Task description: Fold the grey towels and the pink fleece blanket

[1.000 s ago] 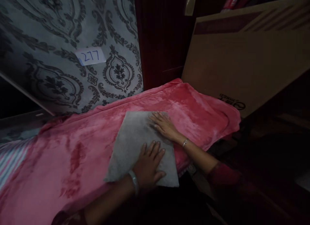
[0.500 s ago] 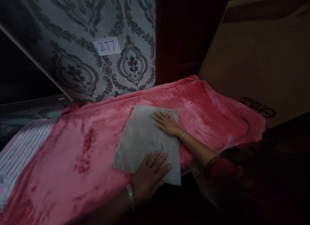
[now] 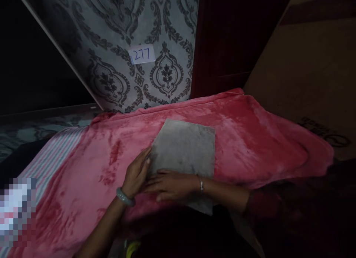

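Note:
A grey plush cloth (image 3: 183, 146) lies flat on a pink and red blanket (image 3: 239, 135). At the cloth's left edge is my left hand (image 3: 136, 172), its fingers stretched out along that edge and its thumb slightly apart. My right hand (image 3: 174, 185) lies palm down across the lower left part of the cloth, fingers extended toward my left hand. The fingertips of both hands come close together at the cloth's lower left corner, which they hide. Neither hand visibly grips anything.
Behind the blanket stands a patterned wall panel (image 3: 111, 46) with a paper label (image 3: 142, 54) reading 277. A large cardboard box (image 3: 311, 72) stands at the right. Striped fabric (image 3: 59, 150) lies at the left, and something yellow (image 3: 132, 248) shows at the bottom.
My right hand has slid from the cloth's upper right down to its lower left. My left hand has moved from the cloth's lower part to its left edge. The view has shifted left.

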The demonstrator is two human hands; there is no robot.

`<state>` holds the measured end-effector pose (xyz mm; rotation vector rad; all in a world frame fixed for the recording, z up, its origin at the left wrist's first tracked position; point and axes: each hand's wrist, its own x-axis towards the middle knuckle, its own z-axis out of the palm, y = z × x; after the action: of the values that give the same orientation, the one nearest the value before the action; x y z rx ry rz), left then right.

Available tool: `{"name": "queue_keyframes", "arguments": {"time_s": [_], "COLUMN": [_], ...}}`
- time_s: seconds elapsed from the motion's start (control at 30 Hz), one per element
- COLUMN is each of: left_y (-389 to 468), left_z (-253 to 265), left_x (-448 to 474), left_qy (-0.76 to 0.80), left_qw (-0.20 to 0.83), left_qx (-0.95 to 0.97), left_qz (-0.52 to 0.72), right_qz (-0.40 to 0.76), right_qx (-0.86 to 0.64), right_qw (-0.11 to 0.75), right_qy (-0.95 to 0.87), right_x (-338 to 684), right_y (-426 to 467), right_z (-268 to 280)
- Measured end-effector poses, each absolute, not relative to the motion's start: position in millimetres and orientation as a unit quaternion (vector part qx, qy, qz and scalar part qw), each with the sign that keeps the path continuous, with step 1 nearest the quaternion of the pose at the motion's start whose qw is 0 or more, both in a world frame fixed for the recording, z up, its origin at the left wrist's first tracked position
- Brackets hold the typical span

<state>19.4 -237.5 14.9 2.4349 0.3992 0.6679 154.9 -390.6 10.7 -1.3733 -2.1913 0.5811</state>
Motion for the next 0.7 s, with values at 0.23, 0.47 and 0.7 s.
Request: {"name": "queue_keyframes", "arguments": {"time_s": [0.23, 0.47, 0.7], "left_y": [-260, -281, -239], "left_z": [-4, -21, -26], "left_x": [58, 34, 11], "left_qy": [0.202, 0.244, 0.231], "left_qw": [0.114, 0.048, 0.273], "left_qx": [0.962, 0.966, 0.916], "left_qz": [0.143, 0.07, 0.184], "right_qz": [0.076, 0.079, 0.081], "right_qx": [-0.736, -0.774, -0.798], "right_qw": [0.336, 0.237, 0.201], "right_qy": [-0.583, -0.582, -0.563], "right_x": [267, 297, 299], "right_y": [-335, -313, -313], "right_z": [34, -6, 0]}}
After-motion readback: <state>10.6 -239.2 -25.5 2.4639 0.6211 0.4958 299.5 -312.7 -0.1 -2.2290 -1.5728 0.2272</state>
